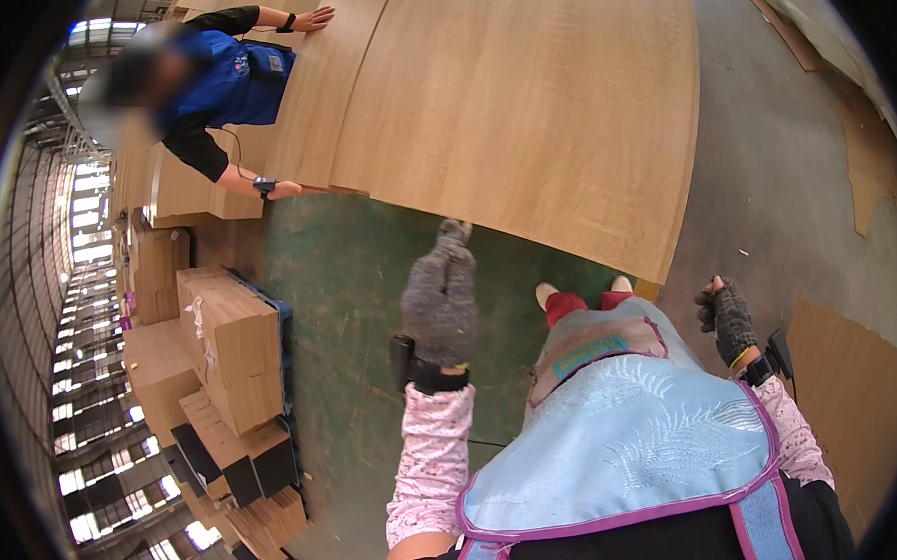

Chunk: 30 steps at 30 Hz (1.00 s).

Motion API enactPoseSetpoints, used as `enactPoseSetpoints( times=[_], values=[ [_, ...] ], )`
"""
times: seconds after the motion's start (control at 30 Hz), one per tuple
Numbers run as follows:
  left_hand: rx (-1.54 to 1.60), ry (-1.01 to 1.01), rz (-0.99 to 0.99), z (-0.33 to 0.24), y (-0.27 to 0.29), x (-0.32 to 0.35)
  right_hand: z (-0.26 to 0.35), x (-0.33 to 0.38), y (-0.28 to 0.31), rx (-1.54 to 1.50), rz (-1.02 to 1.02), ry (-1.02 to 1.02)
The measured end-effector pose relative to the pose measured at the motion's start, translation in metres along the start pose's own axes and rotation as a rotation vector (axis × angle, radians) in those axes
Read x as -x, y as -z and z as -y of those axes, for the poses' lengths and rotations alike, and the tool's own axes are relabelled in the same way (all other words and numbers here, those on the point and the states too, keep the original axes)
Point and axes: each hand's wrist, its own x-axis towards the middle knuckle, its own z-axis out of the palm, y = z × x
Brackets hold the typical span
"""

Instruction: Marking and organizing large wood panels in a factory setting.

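A large wood-grain panel (516, 113) spans the upper middle, its near edge facing me. At that edge is my left hand (442, 295) in a grey knitted glove, its fingers closed on the rim; the fingertips are partly hidden. My right hand (727, 317), in a similar glove with bare fingertips, hangs away from the panel to the right. Its fingers are loosely bent and apart, with nothing visible in them. Across at the left, a co-worker (237, 76) in a blue vest has one hand flat on an adjoining wood-grain board (321, 94) and the other at its near corner.
Wooden boards and blocks (230, 351) are stacked at the left on the green floor (344, 376). Brown cardboard sheets (849, 398) lie on the grey floor at the right. My feet (546, 294) stand close to the panel's near right corner.
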Motion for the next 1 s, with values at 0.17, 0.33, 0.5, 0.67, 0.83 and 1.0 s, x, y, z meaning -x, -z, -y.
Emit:
enactPoseSetpoints(
  times=[0.17, 0.33, 0.5, 0.67, 0.83, 1.0],
  values=[
    [-0.235, 0.094, 0.064, 0.005, 0.008, -0.019, -0.002, 0.000, 0.001, 0.005, -0.005, -0.004],
    [-0.072, -0.055, 0.590, -0.040, -0.040, 0.025, 0.006, 0.005, -0.005, 0.007, -0.010, -0.035],
    [-0.063, -0.175, 0.744, -0.077, -0.052, 0.044, 0.005, 0.001, -0.004, -0.015, 0.027, 0.010],
    [-0.038, -0.219, 0.188, -0.027, -0.022, 0.015, 0.017, 0.007, -0.010, -0.012, 0.039, 0.021],
    [-0.368, -0.111, 0.557, -0.067, -0.039, 0.017, 0.029, 0.015, -0.017, -0.025, 0.066, 0.056],
    [-0.267, -0.447, 0.730, -0.063, -0.055, 0.054, 0.057, 0.023, -0.030, 0.010, 0.068, 0.155]
  ],
)
